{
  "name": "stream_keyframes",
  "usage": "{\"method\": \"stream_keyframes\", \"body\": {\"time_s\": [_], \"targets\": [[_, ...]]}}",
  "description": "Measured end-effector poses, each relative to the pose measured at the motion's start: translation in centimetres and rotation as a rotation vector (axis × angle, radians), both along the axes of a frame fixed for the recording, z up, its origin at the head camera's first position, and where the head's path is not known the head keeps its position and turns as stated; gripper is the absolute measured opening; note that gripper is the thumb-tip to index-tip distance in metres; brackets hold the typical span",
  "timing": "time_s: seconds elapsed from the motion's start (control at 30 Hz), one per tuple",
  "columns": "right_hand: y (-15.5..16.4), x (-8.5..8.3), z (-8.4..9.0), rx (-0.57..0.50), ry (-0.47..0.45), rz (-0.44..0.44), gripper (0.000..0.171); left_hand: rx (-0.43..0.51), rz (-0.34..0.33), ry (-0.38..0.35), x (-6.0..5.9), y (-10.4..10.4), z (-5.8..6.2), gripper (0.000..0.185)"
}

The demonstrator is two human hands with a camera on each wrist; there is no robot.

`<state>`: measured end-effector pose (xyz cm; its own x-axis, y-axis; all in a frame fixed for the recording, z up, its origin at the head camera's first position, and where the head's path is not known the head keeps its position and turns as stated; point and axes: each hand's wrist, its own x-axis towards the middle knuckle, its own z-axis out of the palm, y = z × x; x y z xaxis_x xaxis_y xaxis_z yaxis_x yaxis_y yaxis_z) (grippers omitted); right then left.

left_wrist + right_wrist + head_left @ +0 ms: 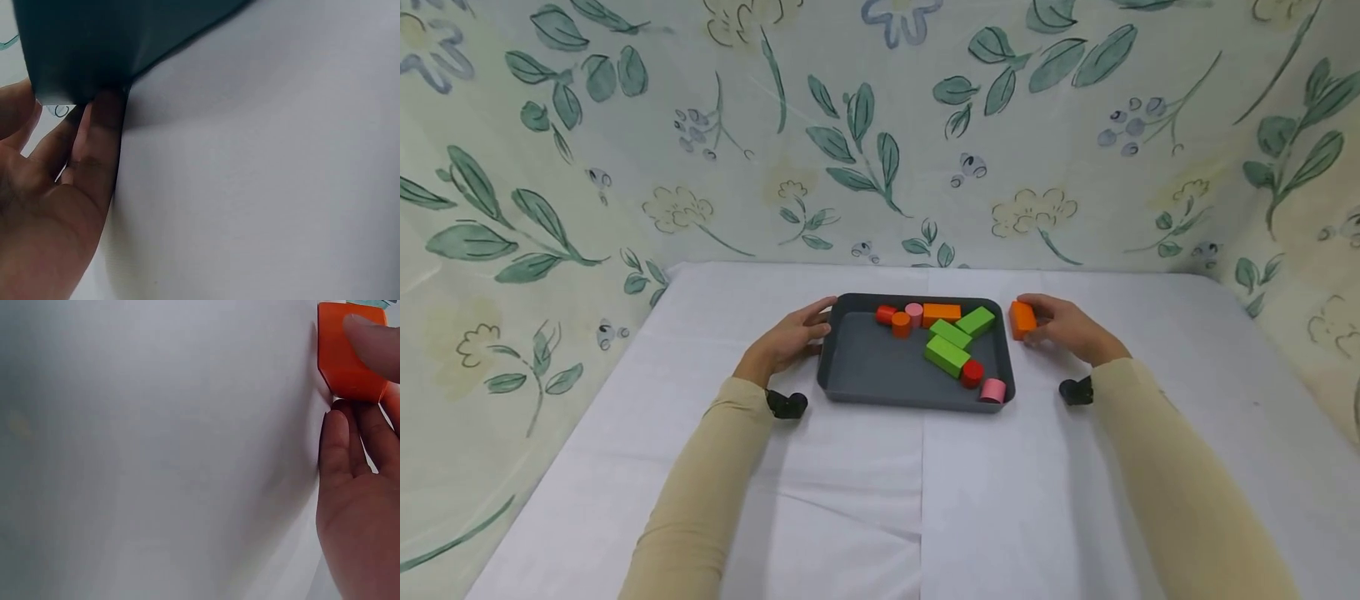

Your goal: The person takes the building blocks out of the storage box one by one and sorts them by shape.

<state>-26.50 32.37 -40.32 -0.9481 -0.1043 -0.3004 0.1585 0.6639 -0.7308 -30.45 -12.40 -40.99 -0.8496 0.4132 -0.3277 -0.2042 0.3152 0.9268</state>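
Note:
In the head view, a dark grey tray (pixel 872 367) lies between the hands on a white-covered table. My left hand (pixel 786 340) rests against its left side, with extended fingers (pixel 100 137) touching the tray wall (pixel 81 50) in the left wrist view. To the right of the tray, my right hand (pixel 1066 327) holds an orange rectangular block (pixel 1022 320) between thumb and fingers. The right wrist view shows the thumb pressed on the orange block (pixel 350 356), close above the white cloth. I cannot tell whether the block touches the table.
Inside the tray are several green blocks (pixel 947 356), another orange block (pixel 942 314), an orange cylinder (pixel 901 325), red cylinders (pixel 972 374) and pink cylinders (pixel 993 391). Behind the table hangs a floral cloth (pixel 880 150). White cloth (pixel 850 500) covers the table.

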Motion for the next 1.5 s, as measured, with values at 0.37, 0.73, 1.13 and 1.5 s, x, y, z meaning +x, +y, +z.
{"method": "stream_keyframes", "body": {"time_s": [0.37, 0.73, 1.13, 1.5], "targets": [[-0.1, 0.0, -0.1, -0.027, 0.006, -0.002, 0.076, -0.012, -0.003, 0.011, 0.1, 0.0, 0.1, 0.062], [-1.0, 0.3, 2.2, 0.063, 0.148, 0.029, 0.071, -0.01, -0.005, 0.003, 0.0, 0.2, -0.2, 0.062], [-5.5, 2.8, 4.1, 0.214, 0.381, 0.204, 0.046, -0.013, 0.003, 0.016, 0.1, 0.1, -0.3, 0.061], [-10.0, 4.7, 4.3, 0.382, 0.375, 0.46, 0.052, -0.013, 0.001, 0.024, 0.2, 0.4, -0.5, 0.06]]}}
